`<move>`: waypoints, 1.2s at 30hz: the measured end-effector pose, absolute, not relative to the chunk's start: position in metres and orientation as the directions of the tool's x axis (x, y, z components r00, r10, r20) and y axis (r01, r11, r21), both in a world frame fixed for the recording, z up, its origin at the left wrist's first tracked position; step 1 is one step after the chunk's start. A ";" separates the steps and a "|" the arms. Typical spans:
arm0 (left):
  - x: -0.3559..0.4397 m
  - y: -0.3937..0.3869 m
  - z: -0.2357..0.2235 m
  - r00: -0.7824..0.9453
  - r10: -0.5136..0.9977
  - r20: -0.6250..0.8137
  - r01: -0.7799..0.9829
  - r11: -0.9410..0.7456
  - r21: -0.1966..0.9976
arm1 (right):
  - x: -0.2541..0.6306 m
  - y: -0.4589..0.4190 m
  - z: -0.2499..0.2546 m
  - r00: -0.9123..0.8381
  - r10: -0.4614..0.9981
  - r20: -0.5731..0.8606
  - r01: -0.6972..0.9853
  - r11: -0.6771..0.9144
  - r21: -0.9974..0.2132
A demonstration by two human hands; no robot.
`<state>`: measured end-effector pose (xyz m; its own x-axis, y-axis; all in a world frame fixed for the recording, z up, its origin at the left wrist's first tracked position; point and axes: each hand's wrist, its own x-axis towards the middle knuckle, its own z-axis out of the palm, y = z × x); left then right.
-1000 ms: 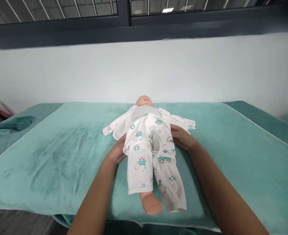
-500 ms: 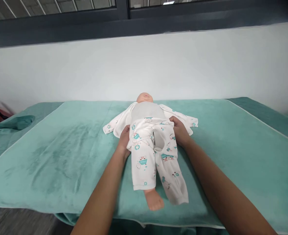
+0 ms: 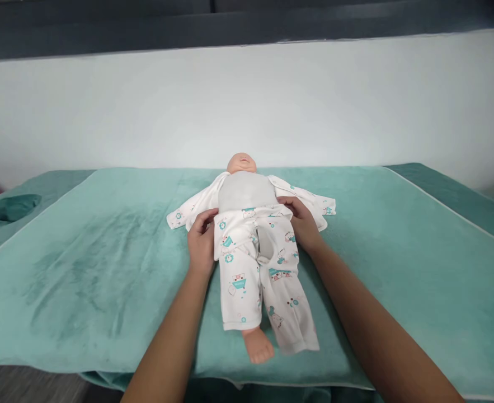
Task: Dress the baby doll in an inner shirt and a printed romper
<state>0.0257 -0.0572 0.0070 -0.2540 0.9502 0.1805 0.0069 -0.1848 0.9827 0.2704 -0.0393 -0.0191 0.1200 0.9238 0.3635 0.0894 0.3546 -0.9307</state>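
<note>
Open green blanket (image 3: 401, 268) left room to pass on both sides of the doll (image 3: 247, 190), while outspread jacket sleeves (image 3: 197, 205) jutted from its shoulders and a white wall (image 3: 247, 101) barred the far side.

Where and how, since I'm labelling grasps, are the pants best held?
Probably by the waist at both side edges, coming in from left and right: the doll lies on its back, and the waist of the pants runs crosswise over it.

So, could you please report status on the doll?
Left hand and right hand at either side of the trousers, near the waist. Doll face-up, one foot showing. Open jacket close beside both hands.
</note>
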 end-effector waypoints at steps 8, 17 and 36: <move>0.020 -0.051 0.006 -0.140 0.970 0.198 0.021 -0.197 0.980 | 0.271 -0.046 -0.008 0.063 0.897 0.437 0.100 0.430 -0.897; 0.010 -0.047 0.017 0.146 0.945 0.293 0.201 -0.318 0.927 | 0.283 -0.046 0.006 -0.246 0.904 0.350 0.262 0.410 -0.874; 0.030 0.029 0.016 -0.077 0.954 0.288 0.406 -0.234 0.883 | 0.256 0.042 0.006 0.112 0.883 0.456 0.451 0.364 -0.815</move>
<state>0.0300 0.0291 0.0162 -0.0773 0.9544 0.2885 0.4059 -0.2341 0.8834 0.2563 0.0420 0.0061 0.1117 0.8827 0.4564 0.4512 0.3642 -0.8147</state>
